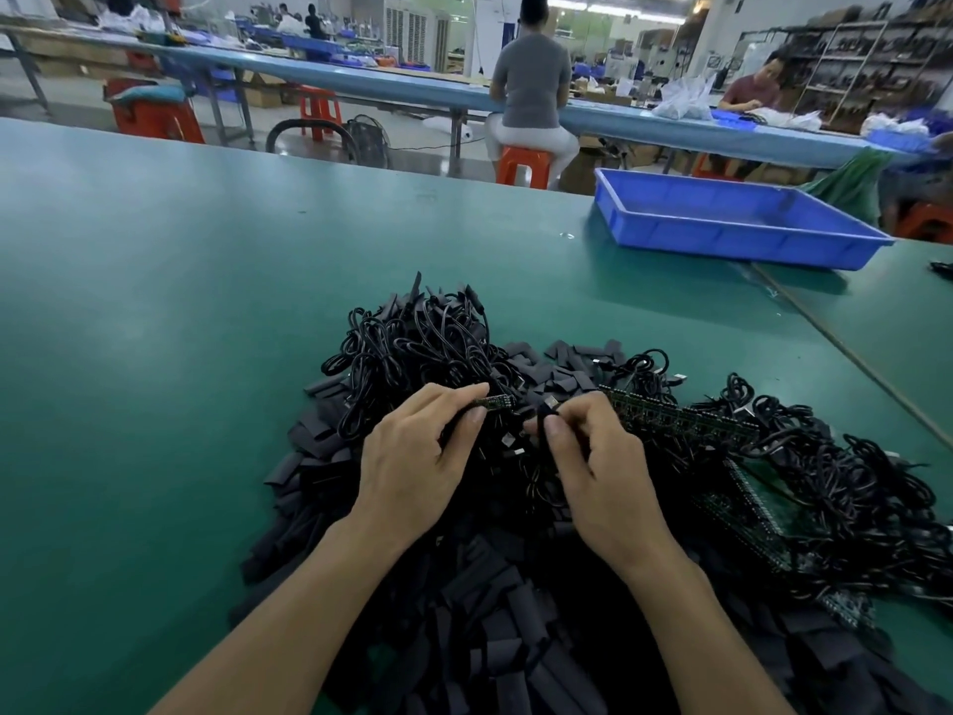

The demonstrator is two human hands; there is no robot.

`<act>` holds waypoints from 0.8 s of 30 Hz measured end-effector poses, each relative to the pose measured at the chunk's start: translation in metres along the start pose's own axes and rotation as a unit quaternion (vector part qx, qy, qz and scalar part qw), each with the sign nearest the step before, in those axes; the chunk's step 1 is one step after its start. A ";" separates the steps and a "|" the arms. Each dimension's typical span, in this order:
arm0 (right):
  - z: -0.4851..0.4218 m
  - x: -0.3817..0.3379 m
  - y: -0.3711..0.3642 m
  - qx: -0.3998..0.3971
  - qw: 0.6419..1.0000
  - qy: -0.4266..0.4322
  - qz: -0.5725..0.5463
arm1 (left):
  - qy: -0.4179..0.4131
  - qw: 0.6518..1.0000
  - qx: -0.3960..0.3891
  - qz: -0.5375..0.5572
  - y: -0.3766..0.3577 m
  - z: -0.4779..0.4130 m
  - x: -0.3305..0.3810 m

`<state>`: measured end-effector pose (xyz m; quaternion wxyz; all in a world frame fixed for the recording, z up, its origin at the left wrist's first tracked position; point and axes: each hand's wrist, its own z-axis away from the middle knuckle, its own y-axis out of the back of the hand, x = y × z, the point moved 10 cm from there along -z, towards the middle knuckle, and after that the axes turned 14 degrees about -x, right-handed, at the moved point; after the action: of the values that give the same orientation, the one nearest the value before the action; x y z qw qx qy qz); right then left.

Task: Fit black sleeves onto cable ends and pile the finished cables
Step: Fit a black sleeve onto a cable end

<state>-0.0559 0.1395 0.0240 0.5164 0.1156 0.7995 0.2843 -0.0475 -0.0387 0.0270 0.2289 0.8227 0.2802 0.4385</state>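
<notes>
As I look across my screen from the left, I see the green table (154, 301), and its near edge is cut off at the bottom. Next comes a heap of loose black sleeves (304, 456) that runs down under both arms and out of the picture. It is so dark there that I cannot tell one sleeve from the next. Behind the hands lies a pile of coiled cables (412, 343), and a few sleeved ends stick up at the back. The left hand (407, 461) pinches a thin green board end (495, 402) between thumb and first finger, just above the heap. The cable joined to it goes down behind the fingers, so I lose it. The right hand (603, 477) is just beside the left one, and its curled fingers pinch a small black piece (541, 423) with a shiny tip. I cannot tell if that piece is a sleeve or a cable. To the right lies a row of bare green board ends (686, 423) on a tangle of cables (835, 487), which the picture edge partly cuts off. Far back on the right sits a blue tray (722, 219).
</notes>
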 end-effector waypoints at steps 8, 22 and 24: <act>0.005 0.004 0.009 0.012 0.999 -0.007 -0.035 | 0.028 0.998 -0.025 0.044 -0.005 0.002 -0.006; 0.002 0.009 0.012 -0.013 0.998 -0.011 -0.058 | 0.038 0.994 -0.068 0.075 -0.016 0.002 -0.008; 0.003 0.009 0.011 -0.011 0.998 -0.010 -0.066 | 0.033 0.994 -0.068 0.074 -0.015 0.002 -0.006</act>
<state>-0.0584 0.1537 0.0229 0.5428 0.0599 0.7971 0.2576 -0.0526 -0.0318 0.0126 0.2425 0.8087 0.1956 0.4989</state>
